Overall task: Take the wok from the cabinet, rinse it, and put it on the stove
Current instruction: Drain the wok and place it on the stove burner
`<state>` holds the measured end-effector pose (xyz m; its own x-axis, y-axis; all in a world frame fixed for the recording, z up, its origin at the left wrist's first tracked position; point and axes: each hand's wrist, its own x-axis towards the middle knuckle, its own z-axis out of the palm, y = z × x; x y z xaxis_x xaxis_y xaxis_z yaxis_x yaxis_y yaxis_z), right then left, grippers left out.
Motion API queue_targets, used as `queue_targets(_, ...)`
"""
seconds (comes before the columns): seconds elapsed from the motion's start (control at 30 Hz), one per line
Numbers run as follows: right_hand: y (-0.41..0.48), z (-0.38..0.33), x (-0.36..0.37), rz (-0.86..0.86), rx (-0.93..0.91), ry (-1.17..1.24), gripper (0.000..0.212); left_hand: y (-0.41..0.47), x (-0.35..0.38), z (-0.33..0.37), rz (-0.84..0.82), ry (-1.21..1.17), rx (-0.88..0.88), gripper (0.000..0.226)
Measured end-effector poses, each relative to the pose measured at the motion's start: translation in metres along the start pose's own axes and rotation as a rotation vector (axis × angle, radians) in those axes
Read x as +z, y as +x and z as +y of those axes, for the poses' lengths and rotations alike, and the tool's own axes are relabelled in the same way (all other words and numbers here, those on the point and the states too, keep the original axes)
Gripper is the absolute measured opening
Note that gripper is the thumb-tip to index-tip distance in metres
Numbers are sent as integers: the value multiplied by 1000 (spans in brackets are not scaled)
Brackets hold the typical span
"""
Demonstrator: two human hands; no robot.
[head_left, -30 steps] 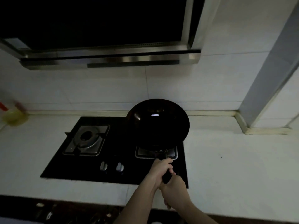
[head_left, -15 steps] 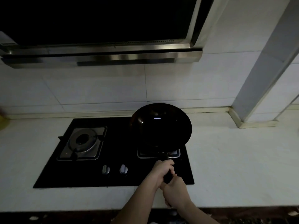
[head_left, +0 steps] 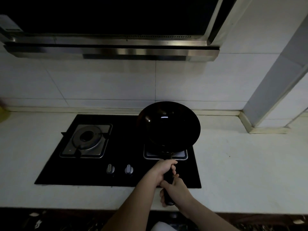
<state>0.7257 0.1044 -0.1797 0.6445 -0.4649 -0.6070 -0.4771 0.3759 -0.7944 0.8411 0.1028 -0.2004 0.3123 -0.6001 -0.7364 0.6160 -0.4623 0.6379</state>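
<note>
Fingers of left hand (head_left: pixel 159 170) and right hand (head_left: pixel 177 188) curled round wok (head_left: pixel 168 125) handle. Wok hides most of gas stove (head_left: pixel 126 130) right burner (head_left: pixel 181 155). Yellow thing (head_left: pixel 3 114) left of stove, cut off.

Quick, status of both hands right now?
Left hand: closed round the wok handle, nearer the bowl.
Right hand: closed round the same handle, near its end.
</note>
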Motion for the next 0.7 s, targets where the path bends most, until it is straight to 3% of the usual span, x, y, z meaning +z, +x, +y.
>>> queue_targets(0.27, -1, 0, 15, 115, 18, -4, 16, 6, -2, -2, 34, 78, 38, 29)
queue_targets(0.47, 1, 2, 18, 171, 33, -4, 14, 18, -2, -7, 77, 186, 98, 22)
queue_targets(0.7, 0, 2, 19, 152, 38, 55, 10, 20, -3, -7, 69, 163, 90, 29)
